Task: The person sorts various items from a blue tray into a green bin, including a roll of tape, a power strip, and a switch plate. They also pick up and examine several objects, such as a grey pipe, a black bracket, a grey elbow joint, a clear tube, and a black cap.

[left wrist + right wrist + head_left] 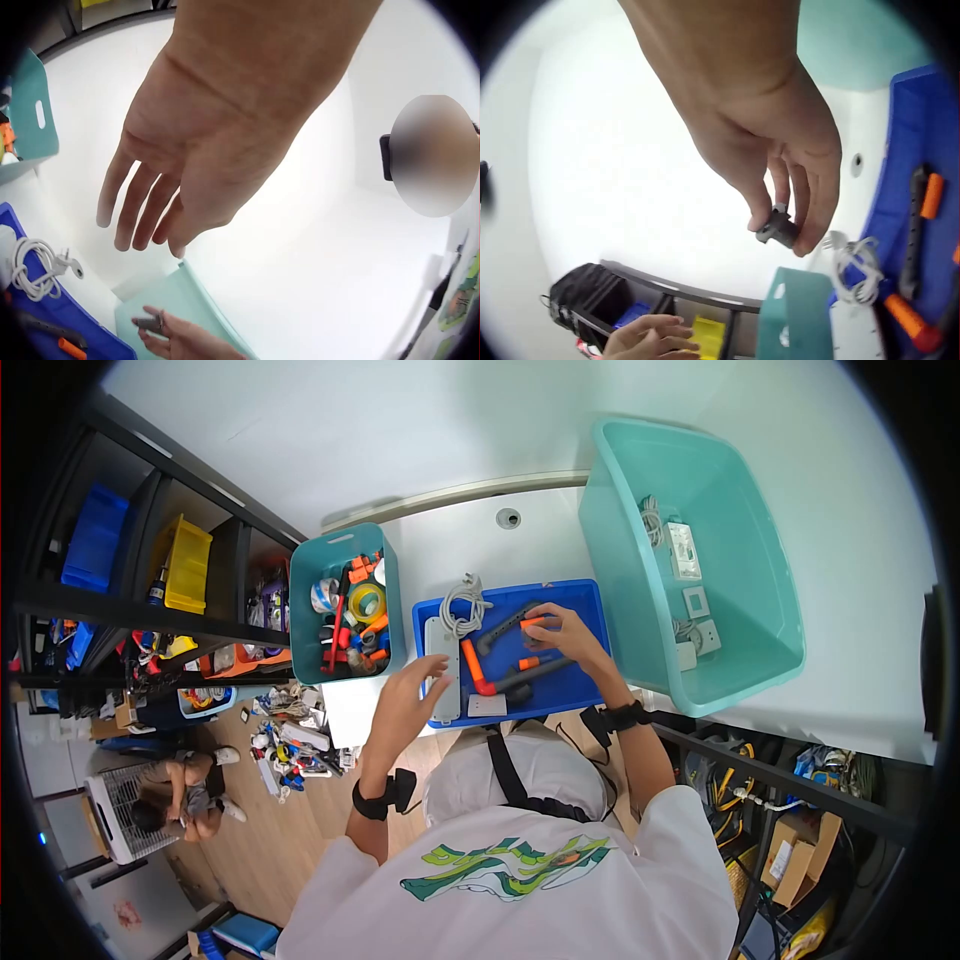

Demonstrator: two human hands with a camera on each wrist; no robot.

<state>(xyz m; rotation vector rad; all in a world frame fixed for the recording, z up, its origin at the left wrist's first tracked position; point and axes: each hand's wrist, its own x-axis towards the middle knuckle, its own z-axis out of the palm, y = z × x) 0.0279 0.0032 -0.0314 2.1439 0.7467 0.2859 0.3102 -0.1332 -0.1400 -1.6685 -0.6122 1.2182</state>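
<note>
My right hand (570, 640) is over the right part of the blue tray (575, 695), pinching a small dark grey fitting (780, 228) between thumb and fingers. My left hand (405, 700), empty with relaxed fingers, hovers by the tray's left edge. In the tray lie a long white power strip (443, 670), a coiled white cable with a plug (465, 607), an orange tube (472, 660) on a red elbow (484, 688), dark tubes with orange parts, and a white square plate (487, 706).
On the left stands a teal bin (300, 600) full of tapes and coloured parts. A large teal tub (620, 560) on the right holds white sockets and cables. Shelves (225, 560) with coloured boxes stand at far left; a person (185, 800) sits beyond, lower left.
</note>
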